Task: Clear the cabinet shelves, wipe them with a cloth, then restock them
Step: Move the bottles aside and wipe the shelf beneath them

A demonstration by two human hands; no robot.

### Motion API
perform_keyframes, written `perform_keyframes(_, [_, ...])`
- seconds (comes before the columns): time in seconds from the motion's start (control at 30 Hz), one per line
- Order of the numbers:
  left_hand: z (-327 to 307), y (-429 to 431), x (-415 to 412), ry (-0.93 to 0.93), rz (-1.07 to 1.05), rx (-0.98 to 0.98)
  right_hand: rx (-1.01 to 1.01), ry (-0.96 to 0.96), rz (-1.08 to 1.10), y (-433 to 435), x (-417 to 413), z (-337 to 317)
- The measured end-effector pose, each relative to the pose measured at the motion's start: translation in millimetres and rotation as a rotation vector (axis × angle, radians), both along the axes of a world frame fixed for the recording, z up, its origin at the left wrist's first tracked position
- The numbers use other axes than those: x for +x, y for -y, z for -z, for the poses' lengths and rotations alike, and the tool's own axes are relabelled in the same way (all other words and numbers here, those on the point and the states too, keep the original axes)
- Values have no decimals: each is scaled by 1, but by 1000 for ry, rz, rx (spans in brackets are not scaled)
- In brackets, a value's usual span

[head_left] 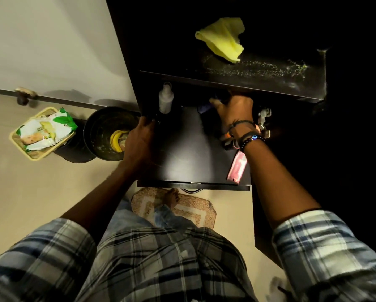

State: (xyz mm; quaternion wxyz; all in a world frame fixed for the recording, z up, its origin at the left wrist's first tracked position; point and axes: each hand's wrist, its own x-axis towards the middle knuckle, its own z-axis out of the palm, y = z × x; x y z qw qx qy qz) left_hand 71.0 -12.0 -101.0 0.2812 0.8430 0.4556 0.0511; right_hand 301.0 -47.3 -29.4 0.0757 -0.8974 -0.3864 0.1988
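Right grip (233, 112), fingers curled round a dark purple object (204, 109) at the lower shelf's (182, 153) rear edge, lay nearer it than the left grip (139, 138), which clasped that shelf's left edge; the yellow cloth (221, 39) rested on the upper shelf (270, 81).

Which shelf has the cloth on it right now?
The upper shelf: the yellow cloth lies on it. The lower shelf holds a white bottle and a pink packet instead.

Head cam is facing steeply down, sitting close over the shelf (182, 158); floor (30, 203) is showing below.
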Motion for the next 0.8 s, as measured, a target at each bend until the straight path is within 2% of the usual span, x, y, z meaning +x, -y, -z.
perform_keyframes(0.13, [0,-4,-2,-33,50,16,-71,55,-7,14,29,-5])
perform_keyframes(0.23, [-15,4,15,26,106,18,-98,28,6,20,44,-7])
perform_keyframes(0.37, [-26,13,66,153,139,4,-112,-51,-12,27,52,-19])
perform_keyframes(0.6, [-12,17,156,188,237,-50,-109,-63,-54,45,67,-37])
perform_keyframes(0.7, [-10,15,179,123,286,-77,-119,-66,-53,48,71,-39])
perform_keyframes(0.8, [-1,9,188,98,321,-75,-219,-72,-47,45,77,-33])
